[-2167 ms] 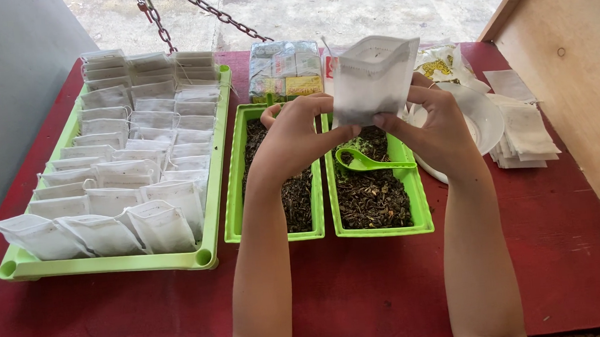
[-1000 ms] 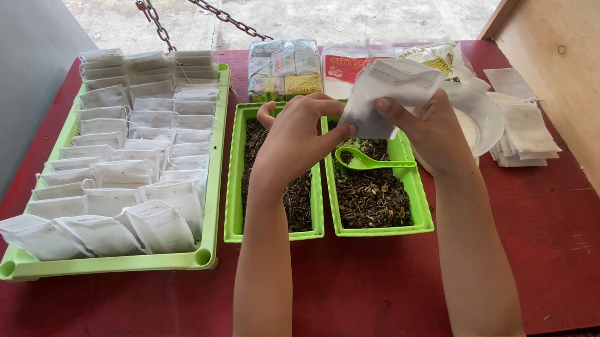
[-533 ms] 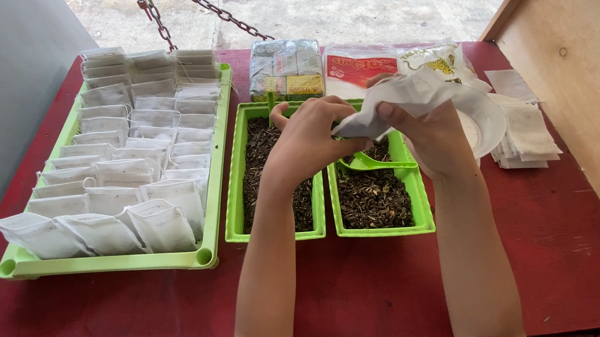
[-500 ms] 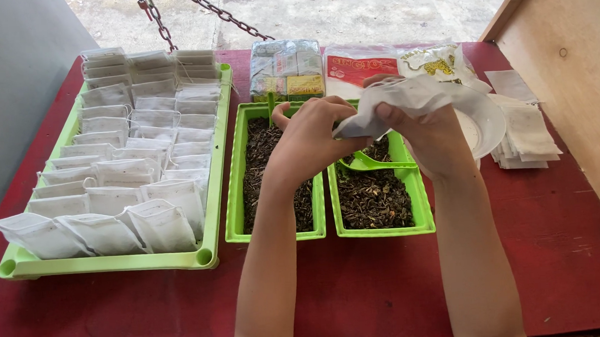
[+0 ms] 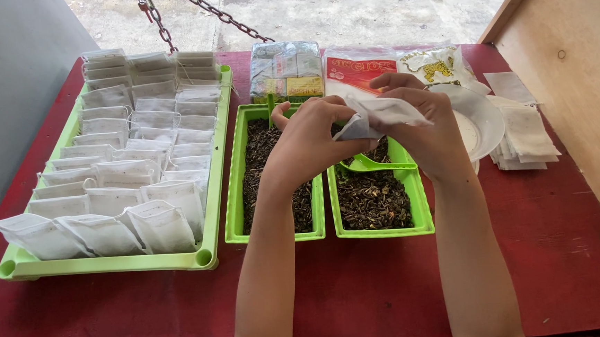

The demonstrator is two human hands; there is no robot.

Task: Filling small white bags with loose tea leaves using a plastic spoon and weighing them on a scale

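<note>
Red table's middle, above the green trays of dried leaves (image 5: 375, 198) — both the left hand (image 5: 308, 137) and right hand (image 5: 426, 129) pinch one small white filter pouch (image 5: 373, 115), light, limp, likely tearable — best gripped at its rim.

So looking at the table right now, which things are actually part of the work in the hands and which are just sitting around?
In use:
- small white bag, held by left hand and right hand
- green scoop
- two green bins of dried leaves

Lying about:
- big green tray of white sachets
- stack of flat white bags
- white bowl
- packets at the back
- chain
</note>
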